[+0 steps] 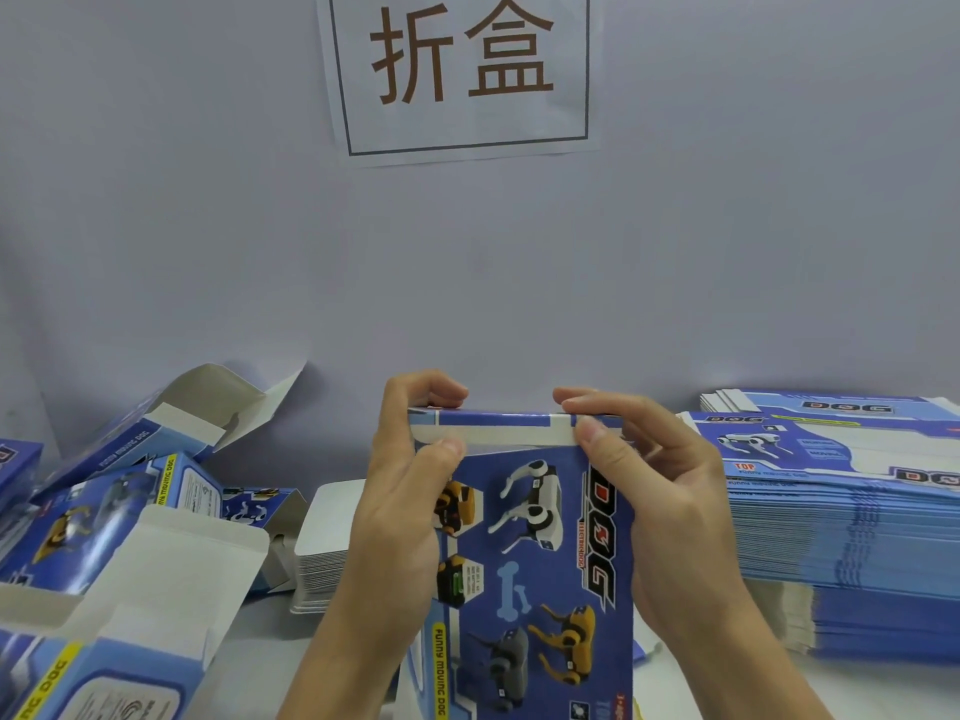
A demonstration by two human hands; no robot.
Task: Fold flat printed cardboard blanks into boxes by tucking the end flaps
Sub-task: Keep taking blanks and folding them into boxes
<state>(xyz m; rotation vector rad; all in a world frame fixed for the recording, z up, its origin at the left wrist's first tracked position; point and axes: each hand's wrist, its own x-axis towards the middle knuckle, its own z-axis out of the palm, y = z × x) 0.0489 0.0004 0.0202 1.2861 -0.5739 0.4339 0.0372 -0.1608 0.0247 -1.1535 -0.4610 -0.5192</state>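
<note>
Currently blue printed cardboard box (pixel 540 553) upright between hands, top flap half tucked. Left hand (pixel 410 491) and right hand (pixel 660 491) pinch its top corners. Folded open-ended boxes (pixel 130 511) beyond left hand; tall blue stack of flat blanks (pixel 852 527) beyond right: much left.

Blue box (pixel 535 553), yellow and white dogs

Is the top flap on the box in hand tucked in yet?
Not yet: the top flap is folded over, its white strip still showing outside the box.
</note>
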